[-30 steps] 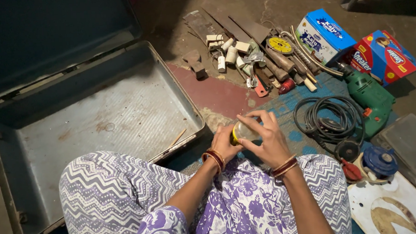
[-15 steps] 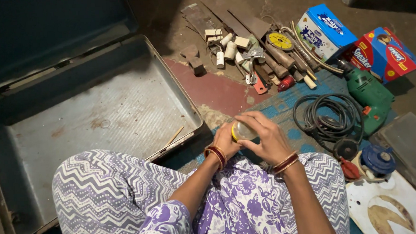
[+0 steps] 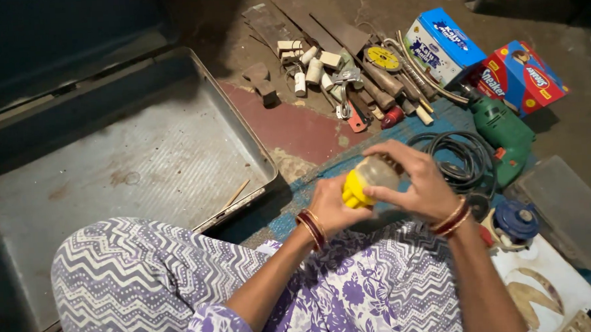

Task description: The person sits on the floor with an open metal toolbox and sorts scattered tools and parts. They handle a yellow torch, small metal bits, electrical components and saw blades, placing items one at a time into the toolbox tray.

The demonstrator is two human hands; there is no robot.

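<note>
I hold a small clear jar [image 3: 377, 172] with a yellow lid [image 3: 353, 190] sideways above my lap. My left hand [image 3: 329, 209] grips the yellow lid end. My right hand [image 3: 422, 186] wraps around the clear body of the jar from the right. Both wrists carry red and gold bangles. What is inside the jar cannot be made out.
An open grey metal trunk [image 3: 129, 163] lies on the left, with a thin stick at its near rim. Ahead sits a pile of hand tools and white fittings [image 3: 345, 84]. A green power drill [image 3: 500, 134] with coiled black cable, a blue box [image 3: 439, 43], a red box [image 3: 521, 76] and a clear plastic box [image 3: 566, 210] are on the right.
Both hands have moved the jar a little to the right and turned it, so the yellow lid now shows clearly. The view has shifted slightly.
</note>
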